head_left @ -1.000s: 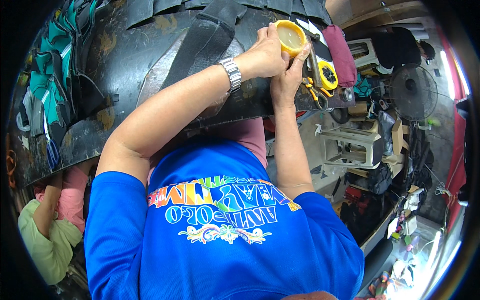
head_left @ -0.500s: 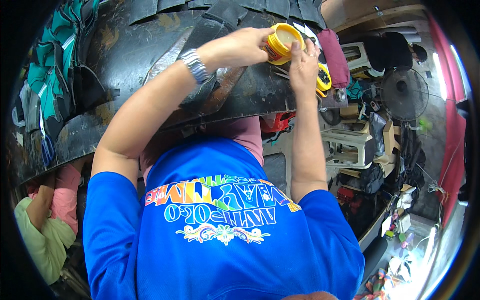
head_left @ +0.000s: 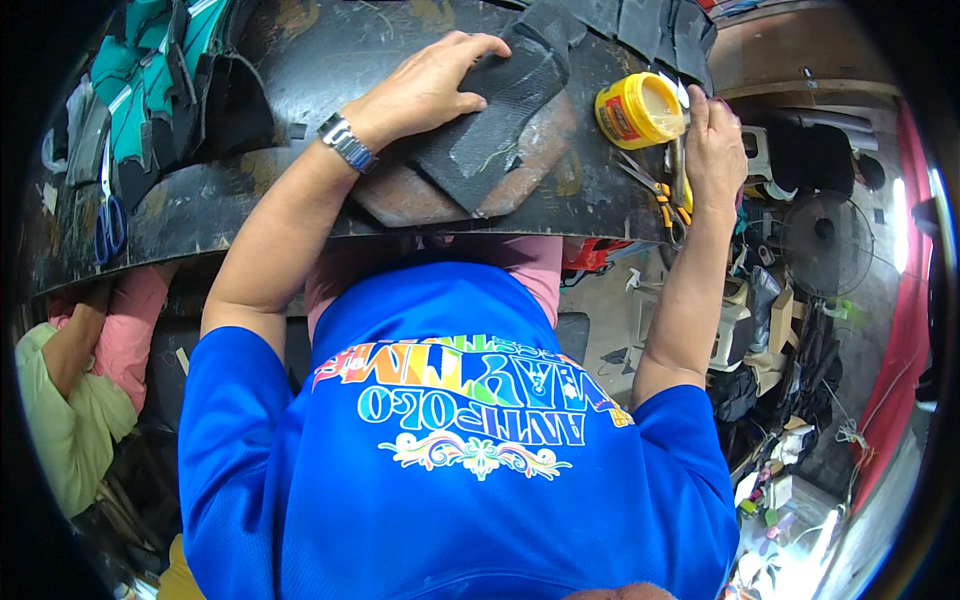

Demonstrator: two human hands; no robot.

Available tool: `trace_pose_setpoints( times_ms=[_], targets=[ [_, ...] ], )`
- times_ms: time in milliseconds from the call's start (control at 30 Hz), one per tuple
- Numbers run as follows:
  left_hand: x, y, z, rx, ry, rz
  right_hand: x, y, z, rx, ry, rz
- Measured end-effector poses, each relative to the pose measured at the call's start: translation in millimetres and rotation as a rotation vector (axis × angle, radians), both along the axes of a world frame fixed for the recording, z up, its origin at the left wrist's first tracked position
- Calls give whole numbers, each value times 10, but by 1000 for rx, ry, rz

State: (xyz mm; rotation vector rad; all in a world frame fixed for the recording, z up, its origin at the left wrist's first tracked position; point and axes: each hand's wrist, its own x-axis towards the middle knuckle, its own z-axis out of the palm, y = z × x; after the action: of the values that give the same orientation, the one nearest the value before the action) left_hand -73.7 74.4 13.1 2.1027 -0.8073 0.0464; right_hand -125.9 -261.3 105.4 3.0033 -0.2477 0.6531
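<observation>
We have one view only: a head-worn fisheye looking steeply down, close over the blue shirt (head_left: 460, 450) and out to the dark tabletop (head_left: 300, 60), its edges bending rimward.

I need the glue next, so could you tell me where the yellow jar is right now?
In the head view, the yellow jar stands open on the dark workbench, upper right, beside the right hand.

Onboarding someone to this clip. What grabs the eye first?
The bright blue shirt with rainbow lettering fills the lower middle. Above it, the left hand lies flat on a dark mesh fabric piece on the black workbench. At upper right, the right hand sits beside an open yellow jar, with yellow-handled scissors just below it.
</observation>
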Motion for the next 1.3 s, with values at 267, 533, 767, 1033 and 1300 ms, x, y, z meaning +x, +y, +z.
trace_pose_setpoints(
  times_ms=[267,533,767,1033,1300],
  targets=[
    [115,136,-83,-71,10,-131,-594,781,-350,667,513,452],
    [154,127,-76,-111,32,-194,-784,1356,-976,19,297,508],
    [144,176,-8,-63,-31,-210,-798,1396,-907,-6,353,592],
    [213,238,-75,-35,-41,-236,-1068,1588,-874,30,440,720],
    [236,209,-146,137,-130,-125,-669,1395,-643,916,404,859]
  ],
)
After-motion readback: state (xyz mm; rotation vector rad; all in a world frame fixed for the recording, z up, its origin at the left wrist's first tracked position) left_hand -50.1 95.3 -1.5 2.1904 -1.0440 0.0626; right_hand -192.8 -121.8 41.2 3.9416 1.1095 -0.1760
